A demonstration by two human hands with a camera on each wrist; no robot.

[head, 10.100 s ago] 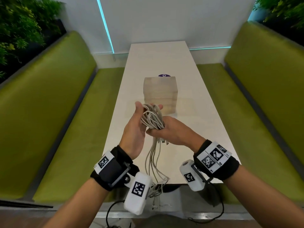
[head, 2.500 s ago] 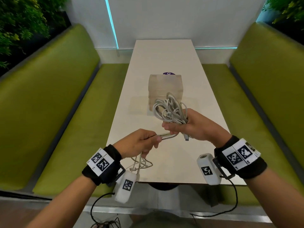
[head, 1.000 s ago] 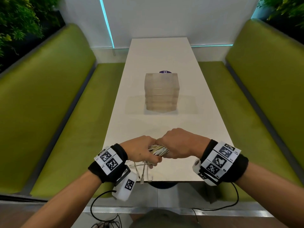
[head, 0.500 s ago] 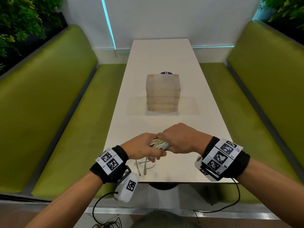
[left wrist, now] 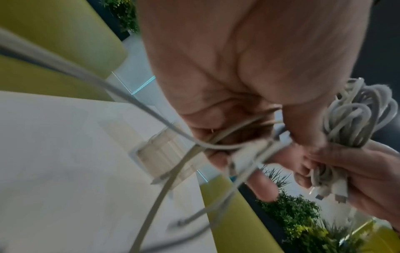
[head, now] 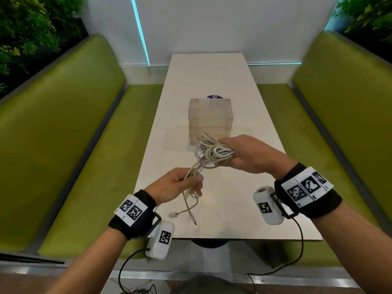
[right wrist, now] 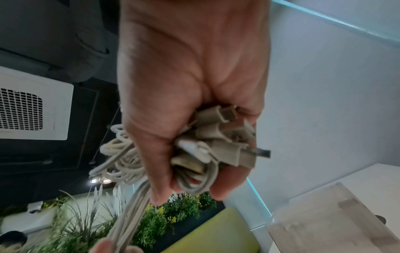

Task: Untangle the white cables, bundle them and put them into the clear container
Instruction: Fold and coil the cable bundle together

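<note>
While right hand [head: 252, 154] clenches the coiled cables [head: 213, 153] and left hand [head: 176, 185] pinches their tails, limp light strands likely spring loose; grasp mid-coil.

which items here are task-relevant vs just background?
Job:
white cables, coils gripped by right hand, loose ends held by left hand
clear container on the table

Background:
green benches
purple sticker
plants
</note>
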